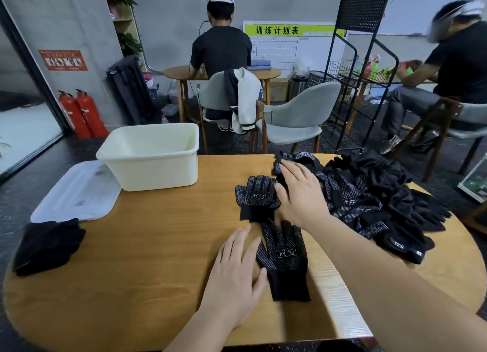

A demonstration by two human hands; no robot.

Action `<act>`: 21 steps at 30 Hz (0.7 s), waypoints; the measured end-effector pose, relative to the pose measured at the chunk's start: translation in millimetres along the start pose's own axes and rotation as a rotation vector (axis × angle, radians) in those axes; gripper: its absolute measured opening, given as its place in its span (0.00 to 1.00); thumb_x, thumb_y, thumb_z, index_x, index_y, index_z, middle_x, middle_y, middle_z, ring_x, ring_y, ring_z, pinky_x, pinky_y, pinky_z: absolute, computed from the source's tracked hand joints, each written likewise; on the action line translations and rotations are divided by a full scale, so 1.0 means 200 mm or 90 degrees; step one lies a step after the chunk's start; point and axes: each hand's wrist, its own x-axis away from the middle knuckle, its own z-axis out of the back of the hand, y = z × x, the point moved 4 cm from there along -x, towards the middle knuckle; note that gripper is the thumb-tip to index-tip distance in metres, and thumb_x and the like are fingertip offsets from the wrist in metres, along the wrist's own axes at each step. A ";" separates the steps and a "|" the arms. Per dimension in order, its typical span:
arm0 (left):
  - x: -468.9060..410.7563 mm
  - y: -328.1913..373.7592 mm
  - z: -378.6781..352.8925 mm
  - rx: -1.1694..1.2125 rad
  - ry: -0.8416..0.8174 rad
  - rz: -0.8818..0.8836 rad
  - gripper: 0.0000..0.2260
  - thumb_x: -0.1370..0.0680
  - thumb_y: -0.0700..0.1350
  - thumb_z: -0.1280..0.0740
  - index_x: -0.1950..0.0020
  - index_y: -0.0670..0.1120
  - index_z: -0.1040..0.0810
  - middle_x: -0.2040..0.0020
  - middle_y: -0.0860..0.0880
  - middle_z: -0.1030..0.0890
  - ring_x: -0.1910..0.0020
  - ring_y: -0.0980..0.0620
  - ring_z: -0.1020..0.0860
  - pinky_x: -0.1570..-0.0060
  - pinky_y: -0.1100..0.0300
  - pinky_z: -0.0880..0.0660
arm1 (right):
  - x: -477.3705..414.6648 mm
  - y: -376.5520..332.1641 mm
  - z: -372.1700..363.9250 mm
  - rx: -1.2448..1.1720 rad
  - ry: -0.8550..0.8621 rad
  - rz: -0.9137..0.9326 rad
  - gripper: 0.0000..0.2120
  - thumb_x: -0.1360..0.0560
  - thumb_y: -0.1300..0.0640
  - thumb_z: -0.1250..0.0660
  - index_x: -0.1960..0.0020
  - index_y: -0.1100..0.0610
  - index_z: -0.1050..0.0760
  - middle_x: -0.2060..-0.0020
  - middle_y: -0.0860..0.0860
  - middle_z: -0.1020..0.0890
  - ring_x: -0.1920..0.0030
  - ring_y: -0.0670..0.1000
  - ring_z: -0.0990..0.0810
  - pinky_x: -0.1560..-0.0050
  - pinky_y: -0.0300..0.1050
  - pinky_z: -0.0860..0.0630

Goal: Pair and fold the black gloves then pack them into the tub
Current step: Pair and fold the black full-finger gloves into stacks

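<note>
Left hand (235,272): grip lying wide, flat, touching glove (286,259) beside it. Right hand (300,196): grip spreading wide, resting on pile (369,188).

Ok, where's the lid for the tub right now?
Head view, left side: the clear lid lies flat at the table edge, just left of the cream tub.

Bare worktop (147,246) open from near edge to tub (152,167), tub mouth unobstructed from above, lid (76,193) against tub's left wall, dark folded stack (47,243) at left edge, glove pile (369,191) blocking right side, near glove (284,257) and far glove (259,196) flat centre-right.
</note>
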 end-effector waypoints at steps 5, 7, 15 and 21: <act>0.06 0.00 0.07 -0.002 0.146 0.013 0.30 0.17 0.53 0.39 0.16 0.45 0.38 0.14 0.43 0.47 0.15 0.44 0.47 0.18 0.47 0.45 | 0.16 -0.33 0.01 -0.153 -0.082 0.192 0.19 0.16 0.48 0.43 0.33 0.50 0.19 0.33 0.43 0.19 0.24 0.48 0.32 0.21 0.54 0.40; 0.06 -0.02 0.07 -0.012 0.177 0.032 0.30 0.18 0.51 0.39 0.17 0.43 0.37 0.15 0.41 0.42 0.16 0.43 0.44 0.18 0.44 0.44 | 0.31 -0.38 -0.10 -0.159 -0.214 0.191 0.21 0.17 0.45 0.46 0.36 0.47 0.18 0.36 0.40 0.18 0.23 0.45 0.34 0.19 0.53 0.44; 0.01 -0.07 -0.01 -0.043 0.074 0.143 0.26 0.19 0.52 0.45 0.23 0.44 0.29 0.27 0.47 0.25 0.25 0.47 0.30 0.21 0.48 0.36 | 0.69 -0.25 -0.16 -0.085 -0.072 0.045 0.14 0.18 0.47 0.40 0.43 0.47 0.17 0.38 0.42 0.22 0.36 0.51 0.26 0.38 0.53 0.25; 0.01 -0.07 -0.01 -0.057 0.106 0.146 0.16 0.20 0.51 0.39 0.40 0.46 0.18 0.44 0.48 0.20 0.42 0.44 0.24 0.30 0.46 0.30 | 0.80 -0.22 -0.15 -0.060 -0.039 -0.011 0.15 0.18 0.49 0.41 0.42 0.50 0.17 0.43 0.43 0.19 0.42 0.51 0.23 0.42 0.52 0.22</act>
